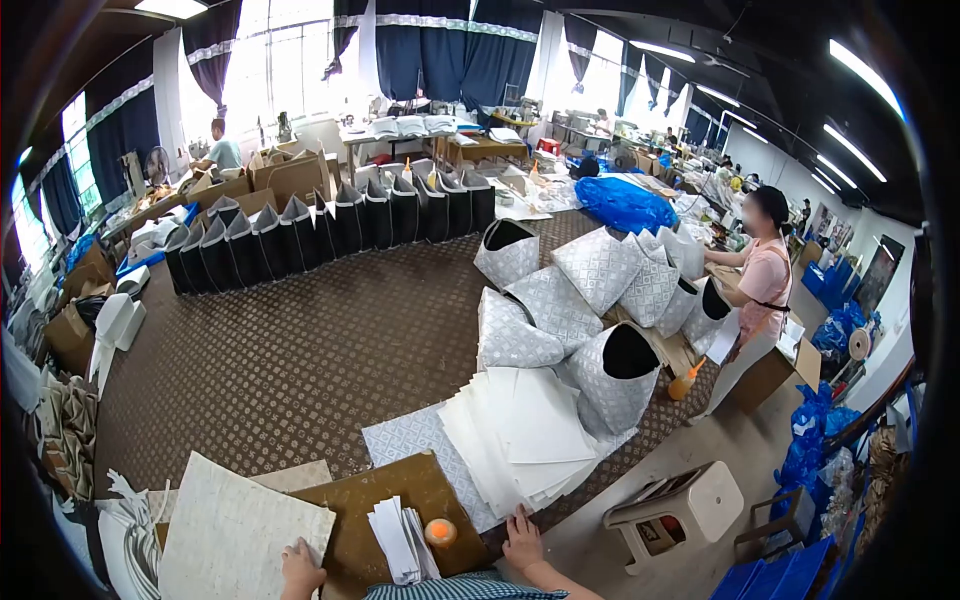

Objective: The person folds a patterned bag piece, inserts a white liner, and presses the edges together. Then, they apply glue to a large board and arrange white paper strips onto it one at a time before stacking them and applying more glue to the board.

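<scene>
At the bottom left, my left hand is closed at the right edge of a pale speckled board, fingers on its top face. My right hand has its fingers apart, with the tips at the lower corner of a fanned stack of white sheets. Beneath that stack lies a silver-grey patterned sheet. Between my hands, a brown board bears a bundle of white strips and an orange-topped bottle.
Several silver patterned covers are heaped beyond the sheets, near an orange glue bottle. Black open-topped pieces stand in a row across the patterned table. A co-worker stands at right; a plastic stool is below.
</scene>
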Motion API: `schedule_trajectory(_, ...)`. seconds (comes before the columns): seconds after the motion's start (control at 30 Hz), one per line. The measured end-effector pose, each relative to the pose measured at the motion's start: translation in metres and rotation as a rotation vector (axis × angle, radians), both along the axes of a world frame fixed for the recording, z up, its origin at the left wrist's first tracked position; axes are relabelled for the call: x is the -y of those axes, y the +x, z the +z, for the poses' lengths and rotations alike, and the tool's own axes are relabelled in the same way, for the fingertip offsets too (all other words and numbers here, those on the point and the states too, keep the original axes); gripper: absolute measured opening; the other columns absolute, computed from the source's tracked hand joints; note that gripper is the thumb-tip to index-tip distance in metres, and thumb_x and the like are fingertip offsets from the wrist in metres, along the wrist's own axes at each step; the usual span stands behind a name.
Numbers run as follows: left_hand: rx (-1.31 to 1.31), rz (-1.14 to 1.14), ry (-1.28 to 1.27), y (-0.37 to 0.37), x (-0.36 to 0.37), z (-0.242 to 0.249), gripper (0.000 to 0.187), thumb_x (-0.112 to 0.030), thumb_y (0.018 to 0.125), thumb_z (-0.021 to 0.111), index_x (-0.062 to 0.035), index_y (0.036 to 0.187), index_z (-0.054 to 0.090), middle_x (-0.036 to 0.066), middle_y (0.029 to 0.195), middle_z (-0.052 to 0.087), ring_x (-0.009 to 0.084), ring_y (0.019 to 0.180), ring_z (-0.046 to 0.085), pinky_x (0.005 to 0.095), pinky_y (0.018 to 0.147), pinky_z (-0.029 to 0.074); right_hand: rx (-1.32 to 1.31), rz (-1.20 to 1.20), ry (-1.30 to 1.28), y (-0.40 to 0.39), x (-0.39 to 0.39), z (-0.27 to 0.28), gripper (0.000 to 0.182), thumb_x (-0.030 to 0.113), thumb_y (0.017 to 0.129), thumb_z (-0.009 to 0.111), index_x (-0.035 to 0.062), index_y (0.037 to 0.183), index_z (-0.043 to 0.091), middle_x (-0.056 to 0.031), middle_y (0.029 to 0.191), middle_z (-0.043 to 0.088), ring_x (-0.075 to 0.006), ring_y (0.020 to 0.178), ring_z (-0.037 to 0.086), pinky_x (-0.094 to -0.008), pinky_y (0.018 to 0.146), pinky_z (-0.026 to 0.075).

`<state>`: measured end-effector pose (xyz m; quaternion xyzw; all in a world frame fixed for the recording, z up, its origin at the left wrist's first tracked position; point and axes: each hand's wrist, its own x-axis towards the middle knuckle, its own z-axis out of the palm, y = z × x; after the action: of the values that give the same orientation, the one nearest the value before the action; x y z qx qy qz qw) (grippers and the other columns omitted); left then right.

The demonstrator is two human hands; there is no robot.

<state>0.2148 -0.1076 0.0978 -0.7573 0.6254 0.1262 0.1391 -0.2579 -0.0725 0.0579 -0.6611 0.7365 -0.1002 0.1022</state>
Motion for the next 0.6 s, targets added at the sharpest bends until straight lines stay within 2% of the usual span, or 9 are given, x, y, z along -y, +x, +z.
schedule_trajectory(0.07,-0.016,-0.014,0.009,-0.002,0.005,0.007,0.090,-0.026,0.066,0.070,-0.0021,0.144,0.031,0.026,0.125,0.044,0.0389,0.112,0.049,0.0408,0.093,0.047,0.006,-0.029,0.093,0.006,0.001,0.007,0.062,0.019,0.079,0.058,0.0022,0.137,0.044,-0.0152,0.156,0.016,-0.0352,0.132,0.035,-0.0511,0.104,0.036)
schedule_trajectory(0.1,-0.027,-0.014,0.020,-0.001,0.008,0.010,0.090,-0.026,0.066,0.070,-0.0021,0.144,0.031,0.026,0.125,0.044,0.0389,0.112,0.049,0.0408,0.093,0.047,-0.026,0.002,0.128,0.004,0.003,0.007,0.068,0.023,0.080,0.056,0.0010,0.141,0.036,-0.0188,0.156,0.010,-0.0407,0.128,0.035,-0.0512,0.102,0.037)
schedule_trajectory(0.2,-0.042,-0.030,0.033,-0.002,0.014,0.016,0.090,-0.027,0.066,0.070,-0.0022,0.143,0.032,0.026,0.124,0.045,0.0387,0.112,0.049,0.0409,0.093,0.048,-0.025,0.008,0.180,0.003,0.005,0.009,0.067,0.023,0.081,0.056,0.0005,0.141,0.037,-0.0211,0.155,0.012,-0.0413,0.128,0.036,-0.0517,0.103,0.036)
schedule_trajectory(0.3,-0.063,-0.039,0.036,-0.003,0.021,0.023,0.090,-0.027,0.066,0.070,-0.0022,0.143,0.032,0.025,0.124,0.045,0.0386,0.112,0.049,0.0410,0.092,0.048,-0.003,0.019,0.190,0.002,0.007,0.018,0.066,0.024,0.081,0.056,-0.0002,0.139,0.038,-0.0236,0.154,0.016,-0.0416,0.124,0.042,-0.0470,0.099,0.042)
schedule_trajectory(0.6,-0.104,-0.024,0.053,-0.010,0.030,0.033,0.089,-0.027,0.065,0.071,-0.0022,0.142,0.033,0.025,0.123,0.046,0.0382,0.111,0.049,0.0413,0.091,0.048,-0.039,0.042,0.171,-0.001,0.013,0.019,0.066,0.023,0.080,0.058,-0.0020,0.138,0.038,-0.0259,0.153,0.015,-0.0419,0.123,0.042,-0.0458,0.098,0.044)
